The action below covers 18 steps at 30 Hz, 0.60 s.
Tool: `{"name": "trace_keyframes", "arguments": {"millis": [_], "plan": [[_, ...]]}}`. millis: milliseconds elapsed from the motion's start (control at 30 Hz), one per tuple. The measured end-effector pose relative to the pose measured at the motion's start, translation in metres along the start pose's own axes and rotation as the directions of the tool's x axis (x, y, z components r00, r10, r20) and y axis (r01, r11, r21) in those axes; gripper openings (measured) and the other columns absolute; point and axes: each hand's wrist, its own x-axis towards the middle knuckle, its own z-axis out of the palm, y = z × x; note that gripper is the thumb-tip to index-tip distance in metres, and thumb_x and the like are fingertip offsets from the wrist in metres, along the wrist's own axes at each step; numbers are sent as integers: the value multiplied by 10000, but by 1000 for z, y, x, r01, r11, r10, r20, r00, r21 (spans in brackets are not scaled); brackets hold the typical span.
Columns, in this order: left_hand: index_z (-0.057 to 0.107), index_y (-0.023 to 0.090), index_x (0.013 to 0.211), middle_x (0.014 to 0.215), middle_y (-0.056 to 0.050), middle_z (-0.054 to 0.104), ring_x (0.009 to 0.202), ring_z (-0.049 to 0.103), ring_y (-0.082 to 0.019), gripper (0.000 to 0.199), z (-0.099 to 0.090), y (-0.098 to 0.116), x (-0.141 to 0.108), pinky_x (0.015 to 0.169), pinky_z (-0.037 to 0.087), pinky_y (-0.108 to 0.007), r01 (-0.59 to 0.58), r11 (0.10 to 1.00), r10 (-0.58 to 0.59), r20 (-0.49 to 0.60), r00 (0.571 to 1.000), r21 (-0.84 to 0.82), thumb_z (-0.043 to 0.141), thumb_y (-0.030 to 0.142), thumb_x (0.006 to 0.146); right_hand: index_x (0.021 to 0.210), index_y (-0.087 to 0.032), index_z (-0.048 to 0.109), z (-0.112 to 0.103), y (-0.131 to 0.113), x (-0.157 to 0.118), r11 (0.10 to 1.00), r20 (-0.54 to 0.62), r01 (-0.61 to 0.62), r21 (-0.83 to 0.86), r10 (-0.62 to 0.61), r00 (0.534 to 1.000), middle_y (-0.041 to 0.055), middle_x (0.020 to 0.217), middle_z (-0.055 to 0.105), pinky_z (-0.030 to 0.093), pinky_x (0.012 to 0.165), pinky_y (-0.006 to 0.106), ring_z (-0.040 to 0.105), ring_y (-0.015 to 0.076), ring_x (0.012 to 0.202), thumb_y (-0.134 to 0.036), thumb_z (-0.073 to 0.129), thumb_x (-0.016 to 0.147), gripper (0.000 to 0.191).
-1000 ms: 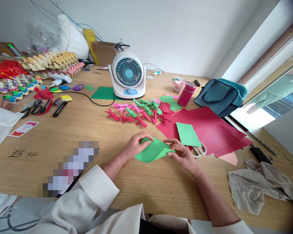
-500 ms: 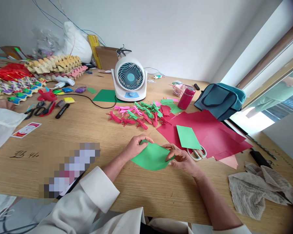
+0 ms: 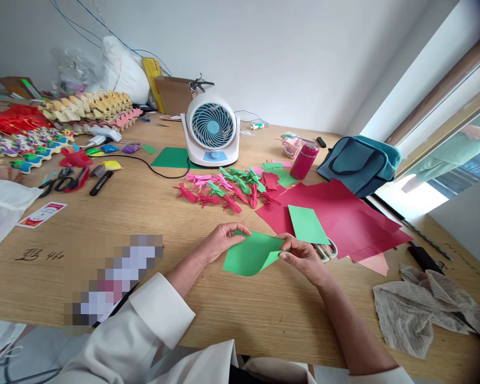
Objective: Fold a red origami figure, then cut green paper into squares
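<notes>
Between my two hands is a sheet of green paper (image 3: 250, 256), bent in a curve with its lower right edge turned up. My left hand (image 3: 224, 240) pinches its upper left edge between thumb and fingers. At the right side, my right hand (image 3: 304, 258) grips the paper's corner with thumb and fingertips. Just beyond my right hand, a lighter green sheet (image 3: 307, 224) lies on large red sheets (image 3: 352, 213). Scissors (image 3: 327, 250) with pale handles stick out from under that green sheet; their blades are hidden. Small folded red, pink and green paper pieces (image 3: 228, 186) lie scattered ahead of my hands.
A white fan (image 3: 213, 128) stands at the back, with a pink-red bottle (image 3: 304, 161) and a teal bag (image 3: 360, 162) to its right. A crumpled cloth (image 3: 408, 309) lies at the right. Black-handled scissors (image 3: 60, 181) and a person's white sleeve (image 3: 6, 208) are at the left.
The green paper has been turned and bent, so its right edge now curls upward. My right hand has shifted its hold slightly up along that side; my left hand keeps its pinch.
</notes>
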Motion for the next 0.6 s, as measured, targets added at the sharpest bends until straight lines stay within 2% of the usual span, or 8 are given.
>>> {"name": "trace_keyframes", "arguments": {"millis": [67,167,267,333,433,500,600], "plan": [[739,188,869,937,-22,708,873,614,-179,155,1,4,-2,764,452,-262,-35,995,32,39,999,91,663,250,750,686,-207,605,1,0,2,1000,-30,10,-12,-11,1000,-4,765,512,389,664,280,471,144,708,-444,761,763,294],[748,188,864,959,-32,710,947,615,-200,167,2,13,-5,839,441,-287,-92,977,71,112,991,195,608,209,775,668,-201,570,5,0,4,1000,-74,17,-27,-19,997,-23,698,458,352,618,273,419,131,652,-459,752,762,330],[746,177,894,968,-54,703,967,622,-202,232,4,18,-6,874,434,-299,-157,964,127,148,981,214,553,304,874,671,-198,549,11,2,6,997,-125,12,-74,-22,992,-19,704,467,342,604,274,416,133,656,-486,748,751,359],[735,164,872,945,-67,697,945,628,-199,285,7,19,-6,876,439,-304,-218,949,191,137,972,226,541,371,902,684,-196,544,15,7,7,994,-153,-10,-109,-7,988,-16,706,478,337,594,273,415,133,654,-498,735,757,365],[703,163,824,930,-69,677,916,625,-197,210,14,16,-7,858,448,-300,-280,906,272,71,960,318,677,372,814,715,-193,544,21,16,9,991,-186,-58,-118,36,982,-23,683,474,321,568,266,399,123,626,-513,705,782,364],[675,170,769,913,-57,660,898,622,-190,155,19,14,-7,842,449,-293,-276,880,288,27,957,388,723,317,764,726,-194,539,24,20,9,991,-195,-77,-111,54,979,-31,663,466,317,545,260,394,117,603,-526,698,784,373],[631,178,696,829,-30,646,821,614,-166,142,21,11,-7,802,449,-276,-256,868,287,-9,958,426,673,275,792,819,-199,560,24,17,8,987,-222,-59,-152,24,975,-10,714,538,382,561,261,473,133,627,-538,623,849,347]]}}
